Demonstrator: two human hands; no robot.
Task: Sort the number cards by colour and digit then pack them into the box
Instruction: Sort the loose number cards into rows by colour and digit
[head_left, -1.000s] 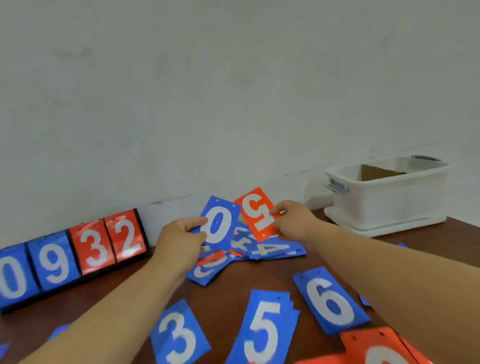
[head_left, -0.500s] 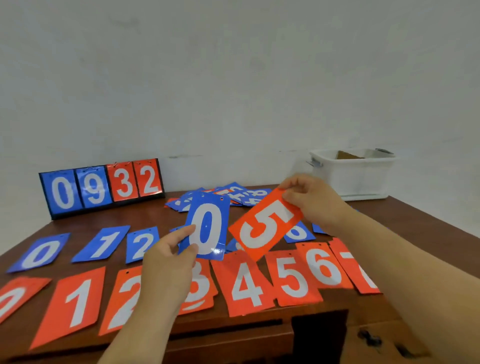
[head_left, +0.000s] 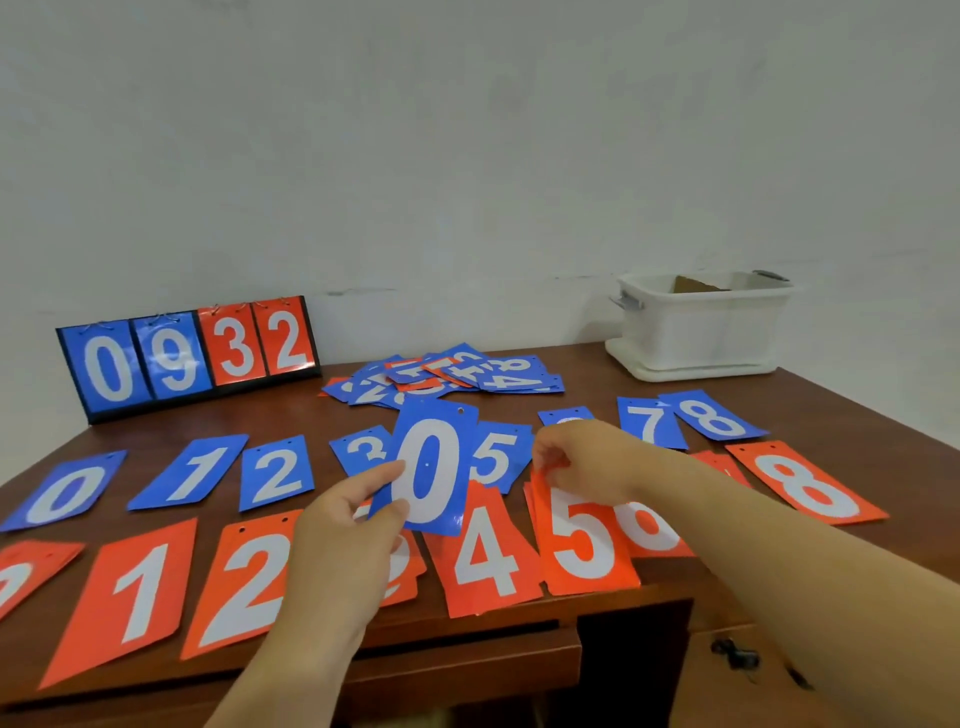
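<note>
Two cards are occupying me: my left hand is pinching the glossy blue rectangular 0 card at frame centre, my right hand is gripping the orange-red plastic 5 card just right of it, ideally laying it square beside the orange-red 4 card.

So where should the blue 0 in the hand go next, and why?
Probably the left hand should carry its blue 0 card over to the lying blue 0 at the left end of the blue row and drop it on top: same colour, same digit. The right hand is busy pinching the orange 5 card.
</note>
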